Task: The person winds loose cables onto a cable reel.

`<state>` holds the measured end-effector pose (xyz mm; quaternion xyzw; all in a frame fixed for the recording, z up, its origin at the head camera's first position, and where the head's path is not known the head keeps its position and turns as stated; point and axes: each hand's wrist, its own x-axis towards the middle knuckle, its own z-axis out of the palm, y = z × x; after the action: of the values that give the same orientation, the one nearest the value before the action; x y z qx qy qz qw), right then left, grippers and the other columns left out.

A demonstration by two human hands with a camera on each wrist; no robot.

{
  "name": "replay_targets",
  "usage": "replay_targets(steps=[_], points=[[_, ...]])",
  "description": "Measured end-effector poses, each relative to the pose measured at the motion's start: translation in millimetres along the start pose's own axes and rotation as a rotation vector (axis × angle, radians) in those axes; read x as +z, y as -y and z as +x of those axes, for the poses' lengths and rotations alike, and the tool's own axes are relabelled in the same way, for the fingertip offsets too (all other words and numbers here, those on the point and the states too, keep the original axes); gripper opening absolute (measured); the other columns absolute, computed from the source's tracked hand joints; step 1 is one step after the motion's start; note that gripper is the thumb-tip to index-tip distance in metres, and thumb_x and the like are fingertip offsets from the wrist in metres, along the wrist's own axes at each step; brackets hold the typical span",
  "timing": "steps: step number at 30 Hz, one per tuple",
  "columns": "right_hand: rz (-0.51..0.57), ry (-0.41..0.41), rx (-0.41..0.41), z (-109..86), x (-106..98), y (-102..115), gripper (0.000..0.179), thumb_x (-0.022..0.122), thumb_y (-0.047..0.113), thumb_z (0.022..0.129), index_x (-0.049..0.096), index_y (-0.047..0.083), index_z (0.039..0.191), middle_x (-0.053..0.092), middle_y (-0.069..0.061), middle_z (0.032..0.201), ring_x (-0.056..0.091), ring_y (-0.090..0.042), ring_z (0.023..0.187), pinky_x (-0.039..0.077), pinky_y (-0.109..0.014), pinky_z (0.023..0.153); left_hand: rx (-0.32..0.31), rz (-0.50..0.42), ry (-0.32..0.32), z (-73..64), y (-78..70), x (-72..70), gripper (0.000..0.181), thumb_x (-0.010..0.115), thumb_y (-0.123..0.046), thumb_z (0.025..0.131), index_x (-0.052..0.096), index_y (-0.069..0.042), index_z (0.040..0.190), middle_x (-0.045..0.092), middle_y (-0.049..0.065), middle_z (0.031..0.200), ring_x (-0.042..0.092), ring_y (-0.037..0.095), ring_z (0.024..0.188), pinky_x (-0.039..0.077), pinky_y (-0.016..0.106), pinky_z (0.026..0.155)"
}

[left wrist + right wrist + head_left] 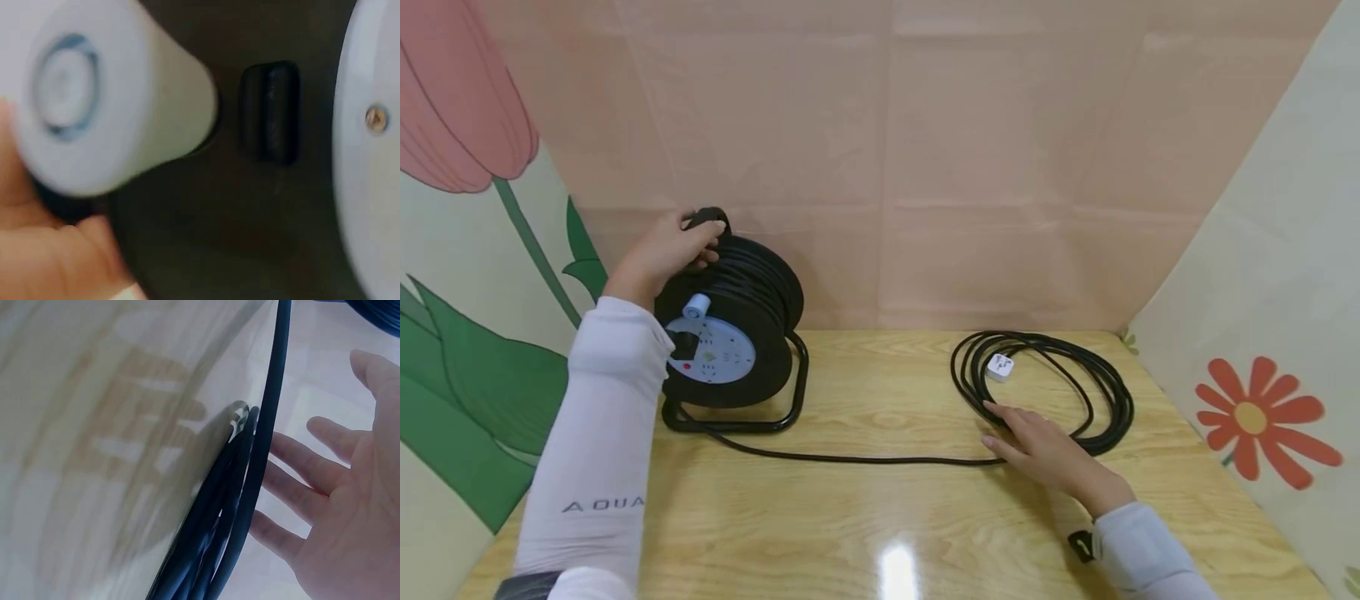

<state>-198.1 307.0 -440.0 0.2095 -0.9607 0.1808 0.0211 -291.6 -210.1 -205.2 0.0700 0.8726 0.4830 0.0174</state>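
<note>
On the left stands a black cable reel [722, 396] with a socket panel [730, 346] and a pale winding knob [697, 306]. My left hand [662, 250] grips the black handle [707, 217] at its top. Close in the left wrist view, the knob [181, 94] partly covers my fingers [56, 262]. A cable [850, 459] runs from the reel along the table to a loose black coil [1116, 408] at right, with a white plug [1000, 367] inside its loops. Over the coil's near side, my right hand [1045, 450] has its fingers extended; in the right wrist view they spread behind the cable strands [250, 506].
The glossy wooden table [887, 517] meets a pinkish back sheet [985, 275]. Flower-printed panels flank it, with a red flower [1250, 418] on the right. The reel's tubular stand [801, 375] rests on the tabletop. A small black tag [1081, 546] sits by the right cuff.
</note>
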Motion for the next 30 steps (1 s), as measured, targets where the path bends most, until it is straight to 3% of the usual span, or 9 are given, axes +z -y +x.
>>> replay_targets(steps=[3,6,8,11,13,15,19,24,30], points=[[-0.002,0.002,-0.004,-0.1,2,-1,0.068,0.051,0.055,0.101,0.044,0.008,0.150,0.055,-0.020,0.139,0.051,-0.044,0.126,0.038,-0.065,0.101,0.053,0.171,-0.072,-14.2,1.9,4.2,0.086,0.043,-0.050,0.102,0.000,-0.002,0.159,0.027,0.032,0.155,0.037,0.046,0.136,0.030,0.058,0.111],[-0.001,0.007,-0.004,0.4,3,-2,0.068,0.051,0.055,0.101,0.044,0.010,0.151,0.055,-0.019,0.139,0.051,-0.043,0.126,0.038,-0.065,0.101,0.124,0.277,-0.162,-30.5,5.9,10.5,0.087,0.048,-0.049,0.101,0.004,-0.003,0.160,0.020,0.028,0.160,0.027,0.048,0.142,0.026,0.065,0.111],[0.001,0.004,-0.007,0.6,4,-2,0.067,0.052,0.055,0.101,0.044,0.010,0.151,0.055,-0.018,0.139,0.051,-0.043,0.126,0.039,-0.065,0.101,0.169,0.287,-0.238,-42.5,9.3,16.4,0.083,0.051,-0.046,0.100,0.010,-0.004,0.160,0.026,0.029,0.157,0.032,0.048,0.139,0.030,0.065,0.107],[0.000,0.000,-0.018,1.0,4,0,0.067,0.052,0.054,0.101,0.043,0.011,0.151,0.056,-0.018,0.139,0.052,-0.042,0.126,0.039,-0.065,0.101,0.210,0.297,-0.410,-61.5,15.4,25.5,0.075,0.055,-0.044,0.099,0.027,-0.006,0.156,0.039,0.029,0.146,0.037,0.048,0.131,0.036,0.062,0.099],[-0.002,0.002,-0.021,1.2,2,1,0.067,0.051,0.054,0.101,0.043,0.011,0.152,0.056,-0.018,0.139,0.052,-0.042,0.126,0.039,-0.065,0.101,0.215,0.306,-0.521,-73.0,20.7,32.2,0.066,0.056,-0.045,0.098,0.041,-0.004,0.148,0.045,0.027,0.133,0.041,0.045,0.121,0.039,0.058,0.091],[-0.003,0.007,-0.018,1.4,1,2,0.067,0.051,0.055,0.101,0.042,0.011,0.152,0.055,-0.018,0.139,0.051,-0.042,0.127,0.039,-0.065,0.101,0.207,0.316,-0.569,-81.5,27.6,37.4,0.060,0.055,-0.047,0.099,0.051,-0.001,0.136,0.050,0.024,0.119,0.045,0.041,0.108,0.040,0.053,0.082],[-0.001,0.010,-0.009,3.2,-3,6,0.068,0.050,0.055,0.101,0.042,0.012,0.152,0.054,-0.019,0.141,0.050,-0.042,0.128,0.039,-0.064,0.101,0.132,0.350,-0.491,-90.8,42.7,43.4,0.066,0.042,-0.059,0.101,0.057,0.001,0.123,0.057,0.019,0.106,0.054,0.036,0.091,0.044,0.049,0.073],[0.034,0.008,-0.027,7.4,-3,14,0.068,0.051,0.056,0.101,0.041,0.014,0.153,0.052,-0.018,0.144,0.048,-0.041,0.130,0.038,-0.063,0.103,0.062,0.377,-0.370,-87.3,58.4,48.5,0.079,0.025,-0.066,0.102,0.057,0.001,0.128,0.063,0.022,0.108,0.059,0.039,0.095,0.046,0.055,0.077],[0.028,0.004,-0.051,8.2,2,20,0.071,0.053,0.057,0.099,0.041,0.012,0.153,0.052,-0.018,0.143,0.048,-0.041,0.130,0.038,-0.064,0.103,0.089,0.349,-0.389,-80.2,64.0,57.3,0.071,0.023,-0.061,0.104,0.065,-0.004,0.104,0.064,0.017,0.092,0.058,0.037,0.086,0.045,0.051,0.073]])
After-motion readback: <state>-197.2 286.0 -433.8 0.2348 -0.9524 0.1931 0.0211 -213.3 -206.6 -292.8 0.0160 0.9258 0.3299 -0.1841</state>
